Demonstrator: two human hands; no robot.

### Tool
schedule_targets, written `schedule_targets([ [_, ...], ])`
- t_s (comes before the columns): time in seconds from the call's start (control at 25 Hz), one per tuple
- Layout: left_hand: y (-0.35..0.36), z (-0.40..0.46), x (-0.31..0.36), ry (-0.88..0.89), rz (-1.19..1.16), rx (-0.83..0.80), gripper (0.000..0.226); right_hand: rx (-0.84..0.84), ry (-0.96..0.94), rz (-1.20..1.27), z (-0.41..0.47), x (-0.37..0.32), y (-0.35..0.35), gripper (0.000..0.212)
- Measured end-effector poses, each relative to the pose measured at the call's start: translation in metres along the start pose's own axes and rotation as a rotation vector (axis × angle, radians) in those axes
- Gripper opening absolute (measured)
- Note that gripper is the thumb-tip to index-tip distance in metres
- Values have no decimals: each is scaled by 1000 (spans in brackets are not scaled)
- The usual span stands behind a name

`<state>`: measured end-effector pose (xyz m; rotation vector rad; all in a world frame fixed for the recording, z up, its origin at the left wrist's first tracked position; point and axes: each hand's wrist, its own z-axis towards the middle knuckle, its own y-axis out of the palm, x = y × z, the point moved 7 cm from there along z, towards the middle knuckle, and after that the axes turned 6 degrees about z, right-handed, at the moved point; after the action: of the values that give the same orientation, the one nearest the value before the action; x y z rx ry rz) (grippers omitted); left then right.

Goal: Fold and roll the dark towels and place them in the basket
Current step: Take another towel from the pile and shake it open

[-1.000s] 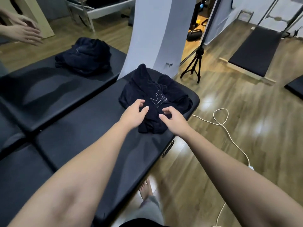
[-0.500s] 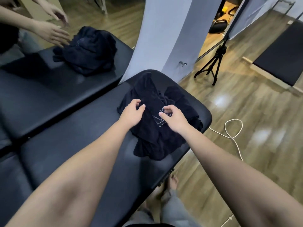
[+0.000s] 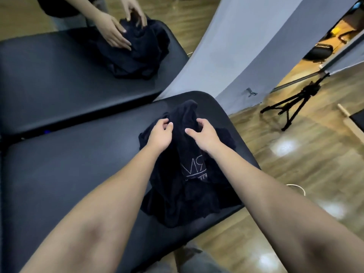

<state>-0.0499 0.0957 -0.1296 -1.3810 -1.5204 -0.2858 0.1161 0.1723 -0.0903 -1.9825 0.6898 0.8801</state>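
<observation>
Left hand point(image 3: 160, 134) and right hand point(image 3: 204, 134) each pinch the crumpled, logo-printed dark towel point(image 3: 183, 186).

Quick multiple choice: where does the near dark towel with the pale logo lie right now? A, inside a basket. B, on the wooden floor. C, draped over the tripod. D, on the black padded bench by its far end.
D: the dark towel lies crumpled on the black padded bench, with the left hand and right hand gripping its far part.
</observation>
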Motion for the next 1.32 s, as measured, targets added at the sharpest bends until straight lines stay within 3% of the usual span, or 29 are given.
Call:
schedule_targets([
  [0.28,11,21,15,-150,-434,-33,46,17,50,88,40,-12,8,85],
  [0.44,8,21,12,-173,-474,-81,52,46,100,286,48,-22,5,40],
  [0.56,0,21,12,-160,-445,-114,47,71,127,418,55,-27,0,30],
  [0.64,-10,24,5,-131,-364,-36,37,71,95,451,53,-37,-3,28],
  [0.72,-27,26,-10,-145,-249,142,30,62,53,477,48,-46,-6,31],
  [0.84,-43,24,-42,-300,-207,270,51,69,-29,556,39,-60,-14,34],
  [1.04,-26,22,-71,-514,-474,39,125,110,-24,823,24,-76,-35,25],
  [1.12,-18,21,-69,-521,-509,-39,127,107,-13,920,15,-84,-40,21],
  [1.32,-14,13,-57,-500,-658,-186,106,125,-42,995,-5,-97,-55,20],
])
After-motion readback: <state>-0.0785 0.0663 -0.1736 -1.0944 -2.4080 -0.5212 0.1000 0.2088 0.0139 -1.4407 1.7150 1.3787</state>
